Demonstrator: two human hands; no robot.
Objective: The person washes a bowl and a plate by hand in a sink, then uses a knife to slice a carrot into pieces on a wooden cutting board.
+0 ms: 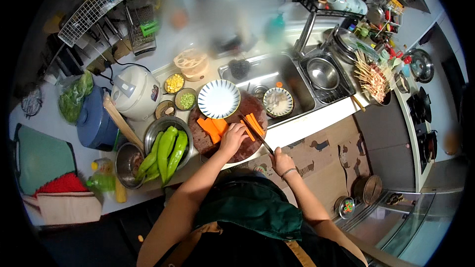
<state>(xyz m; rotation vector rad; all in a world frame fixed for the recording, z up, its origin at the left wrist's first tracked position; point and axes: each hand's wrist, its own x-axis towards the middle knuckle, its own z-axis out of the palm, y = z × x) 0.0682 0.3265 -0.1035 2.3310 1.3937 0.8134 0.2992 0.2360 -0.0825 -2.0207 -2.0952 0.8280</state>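
On a round, dark red-brown chopping board (pixel 239 154), my left hand (pixel 233 139) presses with bent fingers on an orange carrot piece. My right hand (pixel 283 161) is wrapped round the handle of a kitchen knife (pixel 262 138). Its blade points up and left across the board, beside my left fingertips. Flat carrot slabs (pixel 212 128) lie left of my left hand, and carrot strips (pixel 255 122) lie by the blade. A striped white plate (pixel 219 98) rests at the board's far edge. What exactly lies under my left fingers is partly hidden.
Long green peppers (pixel 168 153) fill a steel bowl left of the board. Behind stand small bowls of corn (pixel 174 83) and chopped green pieces (pixel 187 101). The sink (pixel 302 94) holds a striped bowl (pixel 278 102). Many skewers (pixel 371 79) stand farther right.
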